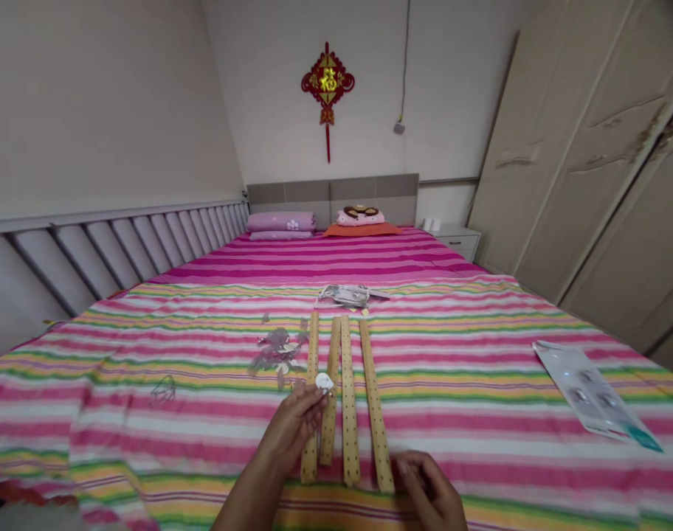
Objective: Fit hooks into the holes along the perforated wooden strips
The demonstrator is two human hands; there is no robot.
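Several long perforated wooden strips (pixel 347 398) lie side by side on a striped bed cover (pixel 480 383), running away from me. My left hand (pixel 292 426) rests over the two left strips, its fingers pinched on a small white oval piece (pixel 324 381). My right hand (pixel 430 487) lies curled on the cover just right of the strips' near ends; what it holds, if anything, is hidden. A scatter of small clear plastic pieces (pixel 278 352) sits left of the strips. A crumpled clear bag (pixel 348 296) lies beyond their far ends.
A flat plastic package (pixel 594 397) lies on the cover at the right. Pillows (pixel 281 223) and folded bedding (pixel 360 217) sit at the headboard. A wardrobe (pixel 602 169) lines the right wall, a nightstand (pixel 457 239) beside it. A slatted rail (pixel 120 243) runs along the left.
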